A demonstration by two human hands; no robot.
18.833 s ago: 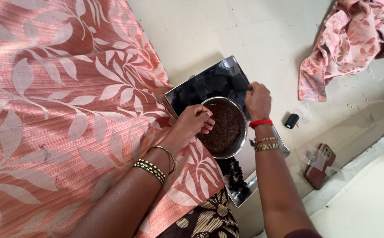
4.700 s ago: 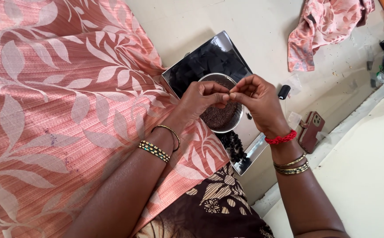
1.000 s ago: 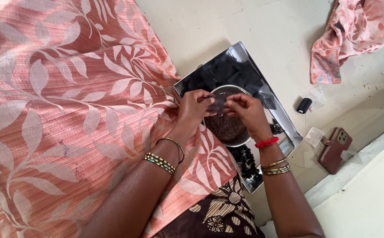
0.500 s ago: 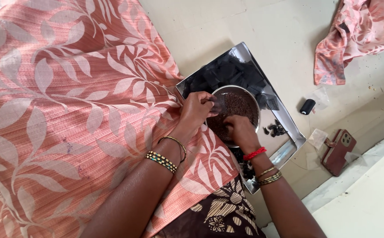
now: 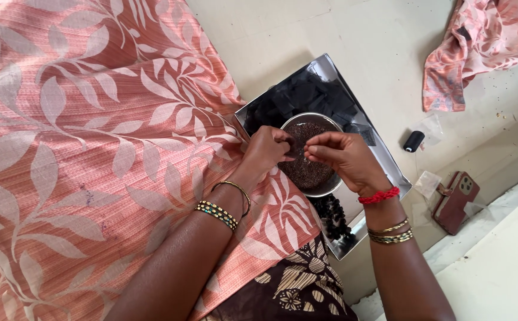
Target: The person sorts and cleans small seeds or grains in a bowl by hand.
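Peach leaf-print cloth (image 5: 80, 148) fills the left. Left hand (image 5: 266, 148) and right hand (image 5: 345, 157) pinch something too small to tell above a steel bowl (image 5: 310, 178) of dark beads in a shiny tray (image 5: 389, 172). Right: black spool (image 5: 413, 141), brown phone case (image 5: 456, 201).

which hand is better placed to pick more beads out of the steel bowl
Probably the right hand: it hovers over the steel bowl of dark beads, fingers pinched, while the left hand sits at the rim beside the fabric.

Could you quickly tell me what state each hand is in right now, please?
Left hand: fingers curled over the bowl; whether they hold anything cannot be told.
Right hand: fingertips pinched together over the bowl; anything held is too small to see.
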